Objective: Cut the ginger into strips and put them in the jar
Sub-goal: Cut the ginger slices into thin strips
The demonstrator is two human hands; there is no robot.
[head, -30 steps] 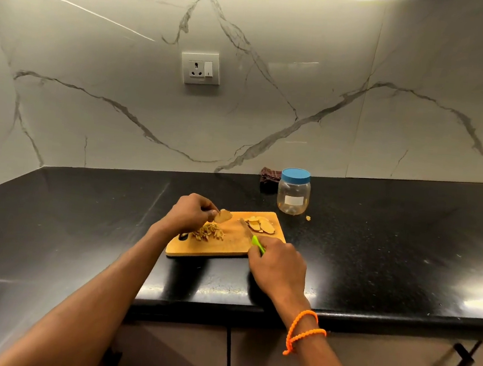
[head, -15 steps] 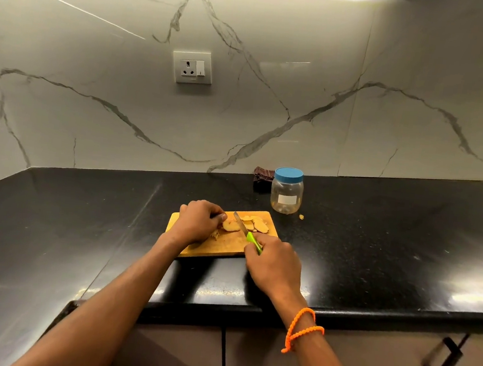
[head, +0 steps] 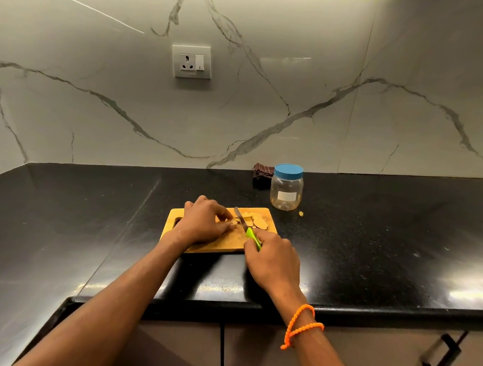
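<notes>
Left hand (head: 204, 223) fingers curled, pinning ginger (head: 234, 221) on board (head: 229, 241). Right hand (head: 273, 262) grips knife (head: 247, 228), blade on ginger. Jar (head: 286, 187) lidded.

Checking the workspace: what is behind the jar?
A dark checked cloth lies behind the blue-lidded jar, against the marble wall. The jar covers the cloth's right part.

Veined marble wall (head: 304, 85) with socket (head: 191, 62) above black counter (head: 377, 241).

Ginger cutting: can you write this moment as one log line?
left hand: holds ginger slice | right hand: grips knife | jar: lid on
</notes>
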